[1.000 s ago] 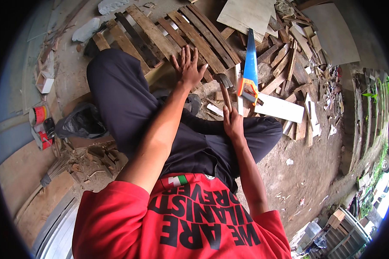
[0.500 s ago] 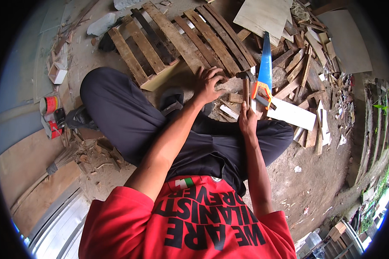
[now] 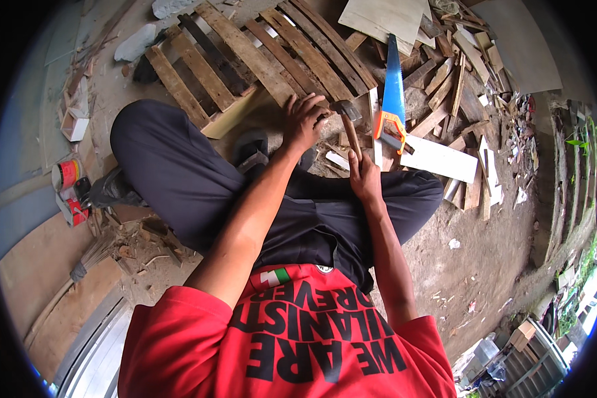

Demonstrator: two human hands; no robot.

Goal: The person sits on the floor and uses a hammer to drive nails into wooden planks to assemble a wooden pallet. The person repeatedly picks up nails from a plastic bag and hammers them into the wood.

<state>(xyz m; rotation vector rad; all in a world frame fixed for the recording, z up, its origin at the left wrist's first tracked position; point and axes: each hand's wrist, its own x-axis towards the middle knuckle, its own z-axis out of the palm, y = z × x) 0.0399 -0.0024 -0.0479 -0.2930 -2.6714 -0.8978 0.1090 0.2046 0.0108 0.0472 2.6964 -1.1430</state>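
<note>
Fingers of the right hand [image 3: 365, 178] wrap a hammer [image 3: 349, 126] handle; the left hand [image 3: 305, 121] presses spread on the wooden pallet [image 3: 259, 60], perhaps steadying a nail. Striking appears in hand; a blow needs the head aligned clear of those fingertips. A blue handsaw [image 3: 393, 93] lies beside.

A single head-worn fisheye looks steeply down, close over lap and ground.
</note>
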